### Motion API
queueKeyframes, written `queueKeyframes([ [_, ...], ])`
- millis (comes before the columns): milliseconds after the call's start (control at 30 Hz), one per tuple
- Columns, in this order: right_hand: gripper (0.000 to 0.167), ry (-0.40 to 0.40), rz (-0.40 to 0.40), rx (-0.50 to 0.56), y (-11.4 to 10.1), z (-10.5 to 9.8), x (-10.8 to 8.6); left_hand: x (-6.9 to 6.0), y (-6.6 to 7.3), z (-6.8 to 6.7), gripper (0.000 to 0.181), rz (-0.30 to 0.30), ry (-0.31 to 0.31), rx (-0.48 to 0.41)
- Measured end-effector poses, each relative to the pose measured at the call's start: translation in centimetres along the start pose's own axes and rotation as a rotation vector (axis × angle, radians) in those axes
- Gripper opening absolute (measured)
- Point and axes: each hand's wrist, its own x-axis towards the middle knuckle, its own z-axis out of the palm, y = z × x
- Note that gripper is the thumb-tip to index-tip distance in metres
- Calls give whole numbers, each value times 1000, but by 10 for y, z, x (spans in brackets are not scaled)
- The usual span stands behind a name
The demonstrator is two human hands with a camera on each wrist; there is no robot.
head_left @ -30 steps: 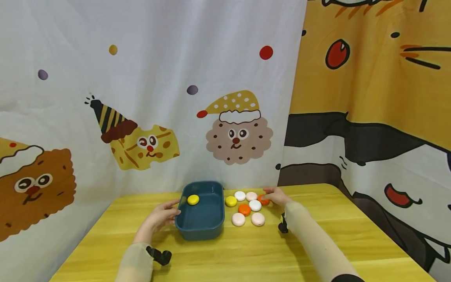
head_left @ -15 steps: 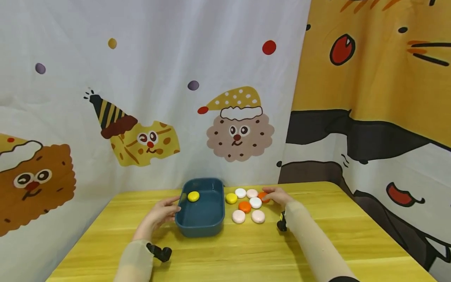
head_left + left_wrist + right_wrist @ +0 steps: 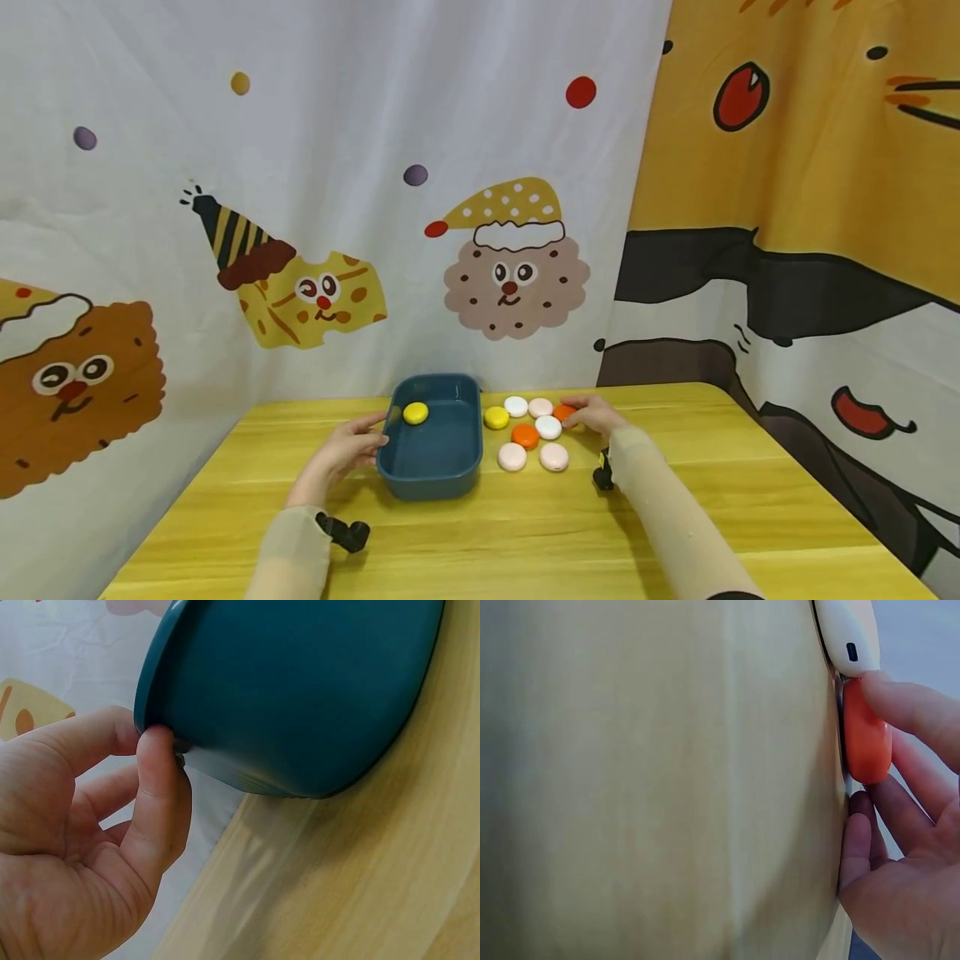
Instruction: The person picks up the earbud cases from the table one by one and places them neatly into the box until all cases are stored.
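Observation:
A blue rectangular box (image 3: 429, 489) stands on the table with a yellow disc (image 3: 416, 413) inside. My left hand (image 3: 343, 447) holds its left edge, the thumb (image 3: 156, 761) and index finger meeting at the rim in the left wrist view. To the right of the box lies a cluster of smooth round discs in orange, white, pale pink and yellow. At its right end my right hand (image 3: 595, 415) pinches an orange disc (image 3: 867, 742) between thumb and fingers. That disc rests on the table, against a pale disc (image 3: 846, 634) with a small dark slot in its side.
In the cluster are another orange disc (image 3: 525, 436), a yellow disc (image 3: 497, 417), a white disc (image 3: 548, 427) and a pale pink disc (image 3: 554, 457). A printed curtain (image 3: 360, 150) hangs behind the wooden table (image 3: 480, 558).
The head view has tilted slightly, so everything sits a little higher and further right. Both hands, the box and the discs have kept their places.

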Motion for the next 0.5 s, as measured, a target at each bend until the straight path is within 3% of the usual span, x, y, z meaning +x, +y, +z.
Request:
queueKeyframes([
  [167,60,10,-28,-65,-2,-2,-8,-1,1,1,61,-7,-12,-1],
  [367,61,95,-26,-75,-1,-1,-2,0,3,0,60,4,-6,6],
  [500,60,108,-23,-92,-2,-3,0,0,2,-1,61,-1,-6,2],
])
